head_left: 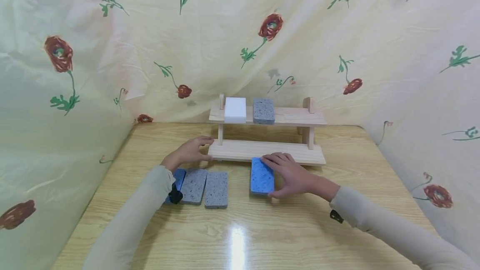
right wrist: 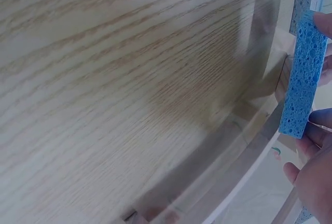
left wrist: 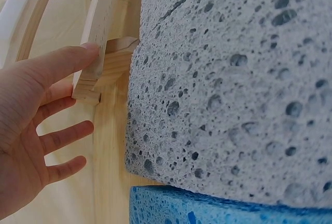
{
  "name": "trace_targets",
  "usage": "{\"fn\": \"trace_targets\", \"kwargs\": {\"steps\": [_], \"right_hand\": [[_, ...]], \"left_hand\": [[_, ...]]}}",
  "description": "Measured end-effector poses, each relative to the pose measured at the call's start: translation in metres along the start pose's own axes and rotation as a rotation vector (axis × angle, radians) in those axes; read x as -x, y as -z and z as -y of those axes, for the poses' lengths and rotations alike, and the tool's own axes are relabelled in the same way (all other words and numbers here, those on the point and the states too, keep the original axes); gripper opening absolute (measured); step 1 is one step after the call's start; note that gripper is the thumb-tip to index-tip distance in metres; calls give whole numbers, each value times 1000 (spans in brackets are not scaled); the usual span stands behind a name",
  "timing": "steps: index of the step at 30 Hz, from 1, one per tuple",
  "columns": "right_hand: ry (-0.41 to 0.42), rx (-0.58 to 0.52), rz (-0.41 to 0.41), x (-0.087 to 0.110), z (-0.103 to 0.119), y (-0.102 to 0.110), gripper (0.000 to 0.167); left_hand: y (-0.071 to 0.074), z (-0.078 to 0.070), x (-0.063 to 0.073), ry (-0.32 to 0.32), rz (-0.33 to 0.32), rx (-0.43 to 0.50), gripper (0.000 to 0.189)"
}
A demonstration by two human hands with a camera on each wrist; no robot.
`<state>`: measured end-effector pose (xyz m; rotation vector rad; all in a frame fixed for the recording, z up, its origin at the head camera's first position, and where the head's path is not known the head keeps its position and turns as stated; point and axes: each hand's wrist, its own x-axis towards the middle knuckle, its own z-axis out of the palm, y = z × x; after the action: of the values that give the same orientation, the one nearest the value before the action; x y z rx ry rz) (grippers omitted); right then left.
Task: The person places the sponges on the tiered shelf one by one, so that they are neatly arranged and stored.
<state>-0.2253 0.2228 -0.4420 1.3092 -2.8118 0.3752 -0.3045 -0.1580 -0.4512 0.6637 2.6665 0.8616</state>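
A small two-tier wooden shelf (head_left: 243, 151) stands at the back of the table. My left hand (head_left: 188, 151) holds the left end of its lower board, thumb at the front corner and fingers toward the back; in the left wrist view the thumb lies on the board and the lower fingers are spread. My right hand (head_left: 294, 175) grips a blue sponge (head_left: 261, 176) by its right side, just in front of the lower board. In the right wrist view this sponge (right wrist: 302, 81) is seen edge-on between thumb and fingers.
A white sponge-like block (head_left: 235, 109) and a grey speckled sponge (head_left: 264, 111) sit on the upper board. Below my left forearm lie two grey sponges (head_left: 216, 190) and another blue sponge (head_left: 180, 178), partly hidden by the wrist. Flowered cloth (head_left: 225, 53) surrounds the table.
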Motion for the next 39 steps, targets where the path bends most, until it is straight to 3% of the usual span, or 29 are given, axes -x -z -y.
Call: {"fn": "trace_targets", "kwargs": {"steps": [25,39], "right_hand": [[2,38,-15,7,-5,9,106],[13,69,-67,8,-13,18,107]], "left_hand": [[-1,1,-1,8,-5,-2,76],[-2,3,-1,-3,-3,2,76]]}}
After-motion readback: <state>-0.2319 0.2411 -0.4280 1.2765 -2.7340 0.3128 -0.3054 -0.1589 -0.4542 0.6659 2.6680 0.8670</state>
